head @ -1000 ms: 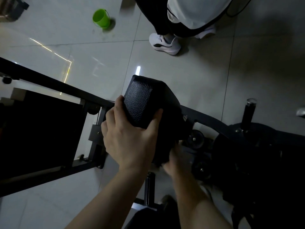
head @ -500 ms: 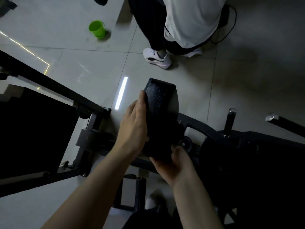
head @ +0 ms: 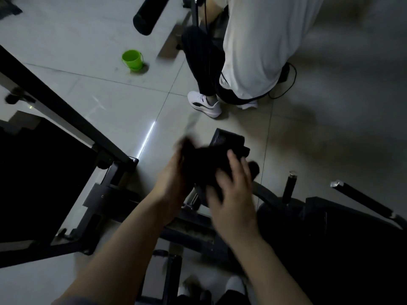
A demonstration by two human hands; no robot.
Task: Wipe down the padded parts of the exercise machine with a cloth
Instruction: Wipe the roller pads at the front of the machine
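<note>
On a dim tiled floor (head: 114, 111), both hands, left (head: 174, 181) and right (head: 231, 192), grip a dark cloth (head: 204, 164) over the pad (head: 229, 139); in such gloom, patches could go unwiped.

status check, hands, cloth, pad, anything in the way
Left hand and right hand both gripping dark cloth over black pad. Image blurred. Bystander's shoe nearby, not touching.

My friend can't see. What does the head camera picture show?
Two bare hands, left hand and right hand, handle a dark cloth over a black padded machine part. Behind them, a small green bucket stands on the pale tiled floor near a person's white shoe.
</note>
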